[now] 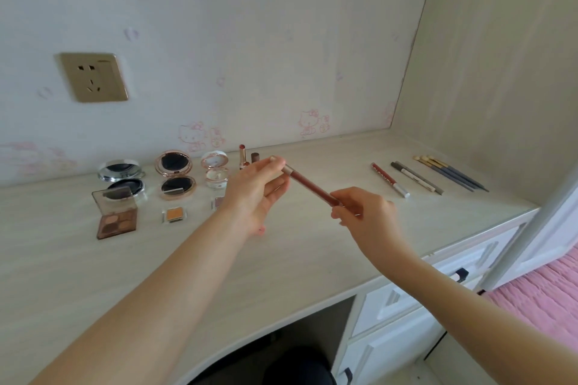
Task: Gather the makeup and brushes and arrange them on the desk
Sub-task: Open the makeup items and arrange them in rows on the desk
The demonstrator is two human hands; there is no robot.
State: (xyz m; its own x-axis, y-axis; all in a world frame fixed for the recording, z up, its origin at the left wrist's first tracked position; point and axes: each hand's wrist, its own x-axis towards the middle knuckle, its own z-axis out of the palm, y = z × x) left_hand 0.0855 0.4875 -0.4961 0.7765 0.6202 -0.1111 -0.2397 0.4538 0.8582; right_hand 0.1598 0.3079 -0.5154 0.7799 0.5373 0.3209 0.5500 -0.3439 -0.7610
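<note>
A slim reddish-brown pencil (309, 186) w/ a silver-grey cap is held in the air above the middle of the pale wood-grain counter (281, 259). It is tilted, cap end far-left, other end near-right. The cap end is pinched by the fingertips of the left hand (253, 194). The lower end is clamped in the grip of the right hand (369, 212). Both grips are thus closed on the same pencil.

At far left, makeup is laid out:
- a round silver compact (122, 176)
- a rose-gold compact (175, 173)
- a small white-and-pink compact (215, 172)
- an upright lipstick (242, 155)
- nearer, a brown eyeshadow palette (116, 212) and a small orange pan (174, 215)

At far right, sticks are lined up approx. parallel: a red lip pencil (389, 180), a grey pencil (417, 178), then blue-handled brushes (450, 173).

The step in hand is judged to be seating or checking the cap, then adding the pencil to the right-hand row. To do it well:
- The cap should be pressed straight along the barrel, not at an angle, so the tip isn't snapped.
- The pencil is best passed fully to the right hand and carried to the bare strip just left of the red lip pencil.
- It should be laid parallel to that pencil, ends matched, w/o nudging neighbours.
- It should be set flat & released gently, since a round barrel is likely to roll.
</note>
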